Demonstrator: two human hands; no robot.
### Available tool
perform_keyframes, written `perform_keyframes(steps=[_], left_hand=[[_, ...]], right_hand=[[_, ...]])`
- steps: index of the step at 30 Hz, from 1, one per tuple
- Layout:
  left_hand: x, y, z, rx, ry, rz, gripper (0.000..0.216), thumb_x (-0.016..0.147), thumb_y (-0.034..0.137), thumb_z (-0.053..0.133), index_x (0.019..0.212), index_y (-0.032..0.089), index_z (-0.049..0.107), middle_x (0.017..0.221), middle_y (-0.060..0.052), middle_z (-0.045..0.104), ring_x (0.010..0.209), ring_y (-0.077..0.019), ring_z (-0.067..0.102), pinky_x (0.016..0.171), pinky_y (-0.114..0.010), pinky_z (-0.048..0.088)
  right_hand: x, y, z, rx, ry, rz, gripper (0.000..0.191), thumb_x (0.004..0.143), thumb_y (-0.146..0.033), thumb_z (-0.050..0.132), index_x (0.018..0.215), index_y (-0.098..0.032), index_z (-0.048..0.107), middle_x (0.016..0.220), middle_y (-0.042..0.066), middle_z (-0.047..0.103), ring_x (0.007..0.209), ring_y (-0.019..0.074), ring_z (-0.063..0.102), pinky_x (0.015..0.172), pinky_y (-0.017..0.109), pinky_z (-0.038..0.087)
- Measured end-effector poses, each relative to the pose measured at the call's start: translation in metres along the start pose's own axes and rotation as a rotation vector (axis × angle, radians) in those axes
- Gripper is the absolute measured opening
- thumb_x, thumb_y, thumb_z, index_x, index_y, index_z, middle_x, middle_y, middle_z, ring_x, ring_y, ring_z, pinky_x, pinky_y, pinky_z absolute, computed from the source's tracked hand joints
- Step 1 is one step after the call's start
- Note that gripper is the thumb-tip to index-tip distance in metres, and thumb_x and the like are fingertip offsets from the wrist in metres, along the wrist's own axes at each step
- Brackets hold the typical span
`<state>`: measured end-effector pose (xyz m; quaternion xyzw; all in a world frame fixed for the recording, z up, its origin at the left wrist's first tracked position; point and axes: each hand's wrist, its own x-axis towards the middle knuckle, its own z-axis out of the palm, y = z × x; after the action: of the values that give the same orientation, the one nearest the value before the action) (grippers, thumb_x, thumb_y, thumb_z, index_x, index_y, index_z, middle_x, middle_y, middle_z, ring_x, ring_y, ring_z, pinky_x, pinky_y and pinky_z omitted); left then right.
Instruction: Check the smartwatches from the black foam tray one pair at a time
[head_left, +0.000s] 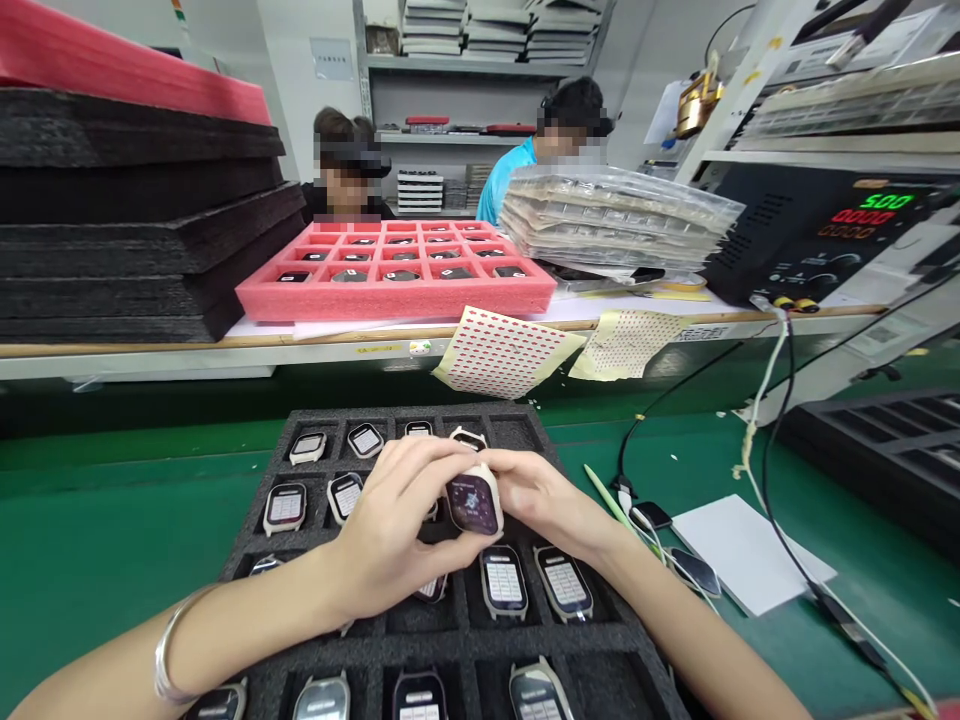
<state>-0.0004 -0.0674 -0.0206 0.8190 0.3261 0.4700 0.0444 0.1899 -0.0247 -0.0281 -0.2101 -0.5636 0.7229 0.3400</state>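
Observation:
Above the black foam tray (pixel 469 645), my left hand (pixel 397 520) grips a smartwatch case (pixel 475 502) between thumb and fingers. The case is pale and strapless, and its dark screen is lit with a small picture. My right hand (pixel 536 495) is at the watch's right side, fingers bent against its edge; the fingertips are partly hidden behind it. Several similar watch cases lie in the tray's compartments, among them one watch case (pixel 503 580) below my hands with a white grid on its screen. My left forearm covers part of the tray.
On the shelf ahead stand a pink foam tray (pixel 397 300), stacked black foam (pixel 112 230), clear plastic trays (pixel 622 225) and a power supply (pixel 825 235). Sticker sheets (pixel 506 355) hang from its edge. At right lie cables, a white pad (pixel 750 555) and a green pen (pixel 604 492). Two people sit opposite.

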Motion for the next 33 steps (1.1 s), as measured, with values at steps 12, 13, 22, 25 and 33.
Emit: perform_keyframes(steps=[12,13,22,25,33], left_hand=[[-0.007,-0.002,0.013,-0.453,-0.189,-0.458,0.045,0.077,0.012,0.060,0.119,0.022,0.047,0.101,-0.004,0.062,0.061,-0.0104,0.060,0.056,-0.024,0.056],[-0.008,-0.003,0.014,-0.454,-0.204,-0.467,0.044,0.077,0.012,0.060,0.118,0.022,0.047,0.100,-0.004,0.062,0.062,-0.0111,0.061,0.057,-0.025,0.055],[-0.008,-0.007,0.020,-0.501,-0.244,-0.492,0.046,0.076,0.010,0.061,0.117,0.023,0.046,0.118,-0.007,0.059,0.083,-0.0173,0.065,0.061,-0.026,0.054],[-0.007,-0.006,0.020,-0.499,-0.254,-0.495,0.047,0.075,0.010,0.061,0.117,0.024,0.046,0.118,-0.006,0.060,0.081,-0.0164,0.064,0.062,-0.025,0.053],[-0.005,-0.003,0.018,-0.506,-0.276,-0.560,0.038,0.076,0.012,0.061,0.110,0.024,0.047,0.100,-0.002,0.060,0.065,-0.0115,0.056,0.057,-0.023,0.046]], right_hand=[[0.000,0.000,0.004,-0.301,0.235,-0.158,0.034,0.081,-0.033,0.069,0.113,-0.021,0.064,0.112,0.008,0.059,0.098,0.0221,0.059,0.089,0.035,0.048],[-0.001,0.001,0.005,-0.305,0.228,-0.148,0.035,0.081,-0.032,0.070,0.113,-0.021,0.063,0.110,0.008,0.058,0.093,0.0210,0.060,0.087,0.035,0.049],[-0.004,0.005,0.005,-0.491,0.236,-0.202,0.032,0.079,-0.026,0.069,0.110,-0.019,0.063,0.113,0.008,0.050,0.088,0.0195,0.061,0.082,0.033,0.052],[-0.004,0.004,0.008,-0.601,0.261,-0.219,0.031,0.077,-0.022,0.069,0.108,-0.019,0.064,0.113,0.008,0.051,0.089,0.0203,0.060,0.081,0.033,0.053],[-0.004,0.003,0.010,-0.581,0.282,-0.208,0.031,0.083,-0.031,0.063,0.112,-0.021,0.062,0.115,0.009,0.055,0.087,0.0201,0.061,0.078,0.033,0.053]])
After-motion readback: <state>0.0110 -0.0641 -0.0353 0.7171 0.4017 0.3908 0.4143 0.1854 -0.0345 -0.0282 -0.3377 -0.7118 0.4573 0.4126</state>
